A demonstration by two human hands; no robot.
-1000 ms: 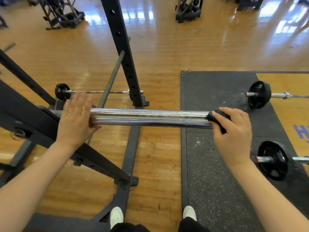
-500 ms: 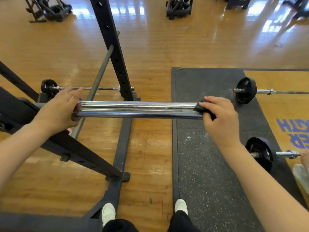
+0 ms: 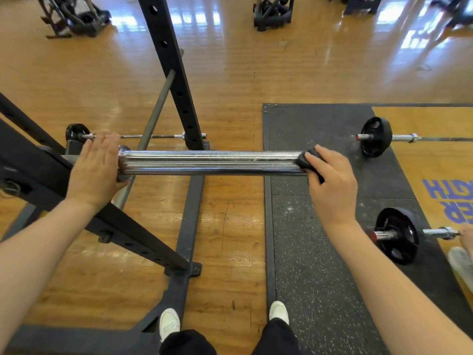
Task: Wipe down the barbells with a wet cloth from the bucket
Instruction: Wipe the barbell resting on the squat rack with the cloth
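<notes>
A thick chrome barbell sleeve (image 3: 210, 162) runs left to right at waist height, resting on the black rack (image 3: 174, 80). My right hand (image 3: 330, 183) grips a dark cloth (image 3: 308, 160) wrapped over the sleeve's right end. My left hand (image 3: 96, 167) lies over the sleeve's inner collar, fingers together, steadying the bar. No bucket is in view.
Two loaded barbells lie on the black rubber mat (image 3: 307, 252): one far right (image 3: 376, 137), one nearer (image 3: 396, 235). A small barbell (image 3: 153, 136) lies on the wood floor behind the rack. Another person's hand and shoe (image 3: 463, 262) show at the right edge. Rack base bars surround my feet.
My right hand with the cloth has stayed at the sleeve's right end. My left hand has shifted slightly left onto the collar, uncovering more chrome. My head moved a little.
</notes>
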